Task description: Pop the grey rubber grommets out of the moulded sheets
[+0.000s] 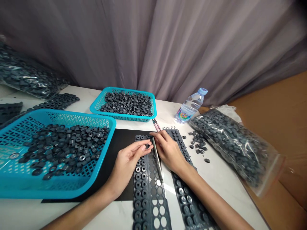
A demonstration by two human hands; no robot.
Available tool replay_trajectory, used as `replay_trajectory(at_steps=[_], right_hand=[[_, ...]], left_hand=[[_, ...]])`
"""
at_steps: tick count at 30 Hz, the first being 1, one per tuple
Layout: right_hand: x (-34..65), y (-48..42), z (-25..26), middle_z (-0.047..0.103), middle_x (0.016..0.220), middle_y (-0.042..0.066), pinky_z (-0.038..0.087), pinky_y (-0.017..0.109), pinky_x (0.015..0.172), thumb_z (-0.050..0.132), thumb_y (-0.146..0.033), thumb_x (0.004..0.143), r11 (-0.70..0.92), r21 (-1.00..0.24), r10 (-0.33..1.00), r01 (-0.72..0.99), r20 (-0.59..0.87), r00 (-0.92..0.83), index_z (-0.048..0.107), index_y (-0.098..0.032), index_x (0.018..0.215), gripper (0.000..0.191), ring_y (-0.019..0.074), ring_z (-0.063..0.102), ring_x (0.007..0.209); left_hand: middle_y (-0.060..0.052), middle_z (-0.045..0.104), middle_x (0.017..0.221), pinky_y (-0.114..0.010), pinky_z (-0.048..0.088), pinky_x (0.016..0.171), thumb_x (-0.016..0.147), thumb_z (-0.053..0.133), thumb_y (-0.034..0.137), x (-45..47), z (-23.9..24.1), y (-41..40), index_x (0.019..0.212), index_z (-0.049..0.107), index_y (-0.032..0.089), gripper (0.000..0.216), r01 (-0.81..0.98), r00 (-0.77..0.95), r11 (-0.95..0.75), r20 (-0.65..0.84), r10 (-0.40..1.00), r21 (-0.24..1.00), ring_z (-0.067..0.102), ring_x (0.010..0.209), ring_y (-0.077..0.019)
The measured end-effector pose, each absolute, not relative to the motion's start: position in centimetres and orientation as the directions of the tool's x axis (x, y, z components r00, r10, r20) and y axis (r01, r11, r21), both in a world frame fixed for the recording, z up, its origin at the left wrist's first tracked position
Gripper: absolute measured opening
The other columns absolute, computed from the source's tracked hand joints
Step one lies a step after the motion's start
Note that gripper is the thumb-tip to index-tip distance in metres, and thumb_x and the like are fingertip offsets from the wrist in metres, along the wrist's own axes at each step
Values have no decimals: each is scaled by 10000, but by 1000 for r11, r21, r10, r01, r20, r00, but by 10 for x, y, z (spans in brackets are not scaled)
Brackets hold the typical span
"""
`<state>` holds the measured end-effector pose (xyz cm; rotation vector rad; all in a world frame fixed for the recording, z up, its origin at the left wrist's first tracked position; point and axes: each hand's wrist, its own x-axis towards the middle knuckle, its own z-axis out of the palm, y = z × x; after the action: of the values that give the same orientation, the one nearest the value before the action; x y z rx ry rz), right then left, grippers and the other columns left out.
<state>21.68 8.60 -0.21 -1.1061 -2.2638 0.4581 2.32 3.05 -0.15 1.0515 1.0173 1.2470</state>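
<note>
My left hand is closed in a pinch on a small black rubber ring, above a black rubber sheet. That sheet carries rows of round moulded parts on its left side and round holes along its right. In my right hand is a slim pair of metal tweezers, lying lengthwise over the sheet's right edge; the fingers are closed around its far end. The two hands' fingertips nearly meet. Under my right forearm lies a second rubber sheet with parts still in it.
Two blue baskets, a near one and a far one, hold many black rings. A water bottle, loose rings and a filled plastic bag are at right. Pink-handled snips lie behind my hands. Another full bag sits at back left.
</note>
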Motion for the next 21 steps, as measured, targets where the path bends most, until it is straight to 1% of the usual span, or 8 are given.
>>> replay_trajectory(at_steps=[2, 4, 6, 9, 15, 18, 21], right_hand=[[216, 86, -1, 636, 1134, 100, 544, 353, 811, 486, -170, 1034, 573, -611, 818, 546, 395, -417, 644, -236, 1190, 232, 221, 642, 898], [216, 85, 2, 657, 1027, 81, 532, 336, 750, 536, -246, 1036, 541, -710, 836, 451, 397, -378, 671, -219, 1075, 143, 204, 624, 819], [216, 84, 6, 664, 931, 64, 519, 318, 703, 574, -312, 1029, 477, -805, 856, 352, 334, -395, 688, -207, 1010, 157, 191, 617, 774], [215, 83, 10, 676, 872, 51, 512, 308, 703, 632, -378, 1002, 357, -898, 867, 259, 215, -450, 716, -195, 984, 201, 183, 621, 766], [213, 85, 9, 680, 830, 41, 500, 301, 701, 706, -430, 950, 218, -964, 883, 153, 128, -452, 748, -185, 960, 249, 171, 600, 746], [214, 86, 8, 681, 818, 36, 500, 298, 709, 721, -413, 942, 183, -975, 875, 125, 103, -474, 758, -186, 966, 231, 166, 603, 746], [215, 87, 7, 685, 808, 34, 498, 292, 690, 732, -402, 934, 172, -979, 872, 110, 99, -480, 772, -188, 978, 221, 159, 599, 727]], left_hand=[[-94, 766, 1245, -391, 570, 1083, 981, 669, 340, 23, 0, 31, 1202, 733, 158, 293, -225, 44, 19, -10, 999, 974, 737, 1156, -260], [-94, 776, 1220, -397, 578, 1072, 968, 684, 336, 22, 1, 32, 1185, 734, 158, 285, -210, 18, 10, -6, 1000, 978, 752, 1119, -256], [-88, 788, 1184, -386, 594, 1046, 954, 698, 330, 21, 2, 32, 1167, 736, 162, 273, -188, -13, 7, -10, 1000, 982, 768, 1076, -247], [-78, 802, 1133, -357, 620, 997, 929, 725, 319, 20, 2, 32, 1161, 735, 171, 276, -173, -39, 10, -17, 999, 985, 780, 1039, -237], [-68, 813, 1106, -345, 626, 985, 898, 755, 309, 21, 0, 32, 1119, 756, 184, 254, -183, -21, 4, -8, 1000, 983, 783, 1036, -238], [-71, 809, 1130, -340, 630, 978, 886, 765, 298, 22, 1, 32, 1096, 768, 183, 240, -161, -24, 17, -21, 999, 987, 772, 1072, -249], [-68, 814, 1113, -331, 635, 965, 878, 769, 290, 22, 1, 33, 1085, 772, 179, 234, -147, -23, 18, -21, 1000, 989, 774, 1064, -247]])
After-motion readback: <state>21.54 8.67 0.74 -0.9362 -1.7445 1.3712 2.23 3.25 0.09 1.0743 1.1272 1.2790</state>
